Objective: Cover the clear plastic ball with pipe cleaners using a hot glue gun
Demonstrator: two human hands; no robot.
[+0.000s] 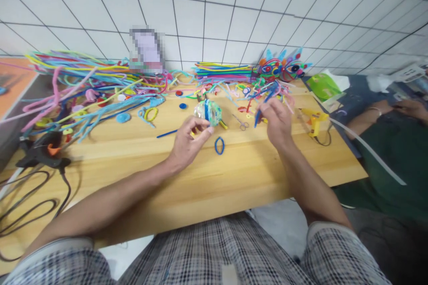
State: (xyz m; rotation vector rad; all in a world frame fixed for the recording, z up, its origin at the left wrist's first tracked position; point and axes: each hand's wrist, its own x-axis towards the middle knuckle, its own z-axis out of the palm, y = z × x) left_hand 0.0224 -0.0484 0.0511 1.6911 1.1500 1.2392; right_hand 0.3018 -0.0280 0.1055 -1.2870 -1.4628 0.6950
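Observation:
My left hand (191, 140) curls its thumb and fingers at the near lower side of a round green and white craft figure (214, 113). The figure has a blue band round its middle, two dark points on top and a yellow piece at its lower right. My right hand (277, 121) is raised to the right of it, pinching a blue pipe cleaner (257, 118). A blue pipe-cleaner loop (220, 146) lies on the table in front of the figure. Left of my left hand is another blue pipe cleaner (166, 133); its right end is hidden behind the hand.
Small scissors (241, 123) and a yellow glue gun (314, 121) lie to the right. Pipe cleaners (224, 73) heap along the wall beside finished colourful figures (279, 69). A black clamp (43, 151) with a cable stands at left. A co-worker's arm (363, 120) is at far right.

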